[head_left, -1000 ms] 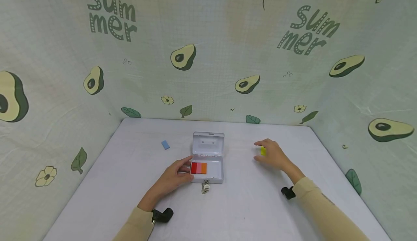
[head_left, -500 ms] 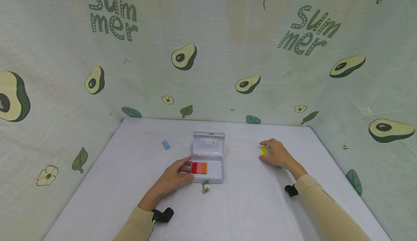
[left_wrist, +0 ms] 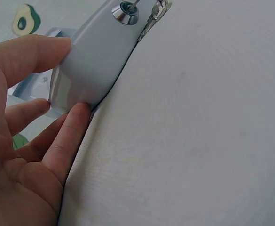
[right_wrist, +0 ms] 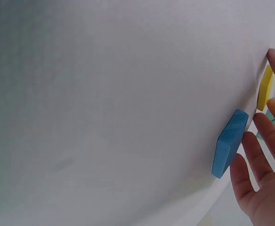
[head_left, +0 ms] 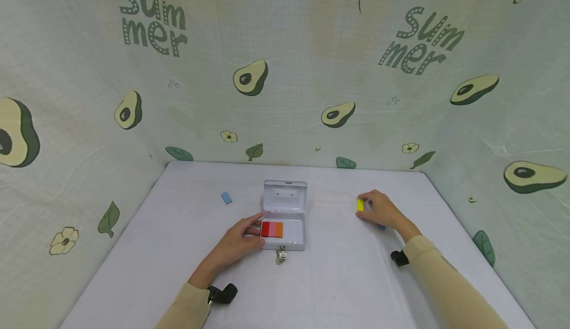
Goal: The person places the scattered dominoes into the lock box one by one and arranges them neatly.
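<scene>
An open pale metal cash box (head_left: 294,231) stands mid-table, its lid (head_left: 285,196) raised. Inside, along the left, lie red (head_left: 264,229), pink (head_left: 272,229) and orange (head_left: 279,230) blocks side by side. My left hand (head_left: 240,237) grips the box's left side, thumb at the front corner and fingers along the side wall (left_wrist: 76,80). To the right, my right hand (head_left: 380,209) pinches a small flat yellow block (head_left: 360,205) by its two ends, between thumb and forefinger. Beneath that hand lies a blue block (right_wrist: 229,143), mostly hidden in the head view; the other fingers spread beside it.
A light blue block (head_left: 226,198) lies on the white-covered table left of the lid. Keys (head_left: 280,257) hang from the lock at the box's front. A printed cloth wall (head_left: 285,121) rises behind the table and on both sides.
My right hand has shifted slightly right, and its thumb and forefinger have come together onto the yellow block's ends. The left hand and the cash box have stayed in place.
</scene>
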Tool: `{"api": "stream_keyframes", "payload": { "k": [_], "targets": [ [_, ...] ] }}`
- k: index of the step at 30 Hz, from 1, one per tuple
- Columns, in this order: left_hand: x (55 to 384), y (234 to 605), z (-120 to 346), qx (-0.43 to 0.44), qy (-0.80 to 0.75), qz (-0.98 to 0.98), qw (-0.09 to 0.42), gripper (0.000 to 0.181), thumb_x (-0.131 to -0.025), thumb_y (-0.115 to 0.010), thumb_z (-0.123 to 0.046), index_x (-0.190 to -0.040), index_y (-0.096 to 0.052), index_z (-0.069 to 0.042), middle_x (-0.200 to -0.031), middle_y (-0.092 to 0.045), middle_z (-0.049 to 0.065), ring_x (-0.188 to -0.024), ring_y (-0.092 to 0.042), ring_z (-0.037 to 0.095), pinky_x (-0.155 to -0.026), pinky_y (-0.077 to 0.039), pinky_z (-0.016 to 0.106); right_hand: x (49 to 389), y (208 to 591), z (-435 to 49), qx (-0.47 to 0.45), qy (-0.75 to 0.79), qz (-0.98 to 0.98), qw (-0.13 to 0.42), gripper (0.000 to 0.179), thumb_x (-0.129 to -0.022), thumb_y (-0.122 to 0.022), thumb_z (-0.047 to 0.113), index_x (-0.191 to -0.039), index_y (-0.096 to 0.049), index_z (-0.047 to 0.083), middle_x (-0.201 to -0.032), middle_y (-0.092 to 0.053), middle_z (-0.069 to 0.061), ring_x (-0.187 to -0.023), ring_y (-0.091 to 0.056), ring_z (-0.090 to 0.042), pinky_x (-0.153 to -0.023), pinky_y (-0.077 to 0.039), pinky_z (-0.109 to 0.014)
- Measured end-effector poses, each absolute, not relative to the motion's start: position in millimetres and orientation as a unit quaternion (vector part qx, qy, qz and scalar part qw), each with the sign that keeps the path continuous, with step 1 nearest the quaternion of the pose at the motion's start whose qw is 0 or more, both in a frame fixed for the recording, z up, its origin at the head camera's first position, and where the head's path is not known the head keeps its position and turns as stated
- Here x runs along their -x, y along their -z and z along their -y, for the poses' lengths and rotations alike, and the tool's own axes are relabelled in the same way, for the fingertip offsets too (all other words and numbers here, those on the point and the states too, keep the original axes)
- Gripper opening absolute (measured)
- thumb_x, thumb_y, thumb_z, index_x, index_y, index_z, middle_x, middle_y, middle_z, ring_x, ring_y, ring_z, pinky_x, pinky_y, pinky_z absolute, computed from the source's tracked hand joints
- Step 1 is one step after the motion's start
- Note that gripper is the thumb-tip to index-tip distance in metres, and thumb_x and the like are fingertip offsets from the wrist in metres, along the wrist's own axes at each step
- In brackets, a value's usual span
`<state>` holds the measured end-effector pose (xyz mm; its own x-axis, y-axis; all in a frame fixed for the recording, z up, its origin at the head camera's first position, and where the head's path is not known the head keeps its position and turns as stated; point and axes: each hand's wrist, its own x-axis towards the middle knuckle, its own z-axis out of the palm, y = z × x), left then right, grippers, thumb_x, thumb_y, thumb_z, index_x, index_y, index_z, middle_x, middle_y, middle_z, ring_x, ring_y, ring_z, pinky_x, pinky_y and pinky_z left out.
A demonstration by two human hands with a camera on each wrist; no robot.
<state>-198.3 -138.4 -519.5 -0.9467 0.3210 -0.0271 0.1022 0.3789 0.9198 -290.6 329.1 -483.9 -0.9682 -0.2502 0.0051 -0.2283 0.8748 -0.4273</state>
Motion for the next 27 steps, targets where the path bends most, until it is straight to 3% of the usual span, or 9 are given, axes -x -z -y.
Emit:
{"api": "stream_keyframes", "payload": {
  "k": [27],
  "targets": [
    [198.8,519.7,138.7,-0.129,-0.545,-0.822,0.101,0.076,-0.095,-0.081,-0.033,-0.162,-0.045,-0.025,-0.150,-0.055,0.007,-0.129,-0.060,0.023,-0.108,-0.055,0.040,289.4,483.0,-331.2,0.149,0.225,-0.963,0.008,0.046,-0.093,-0.082,0.018,-0.131,-0.069,-0.005,-0.124,-0.066,-0.024,-0.111,-0.061,-0.038,-0.100,-0.052,-0.060]
  ]
}}
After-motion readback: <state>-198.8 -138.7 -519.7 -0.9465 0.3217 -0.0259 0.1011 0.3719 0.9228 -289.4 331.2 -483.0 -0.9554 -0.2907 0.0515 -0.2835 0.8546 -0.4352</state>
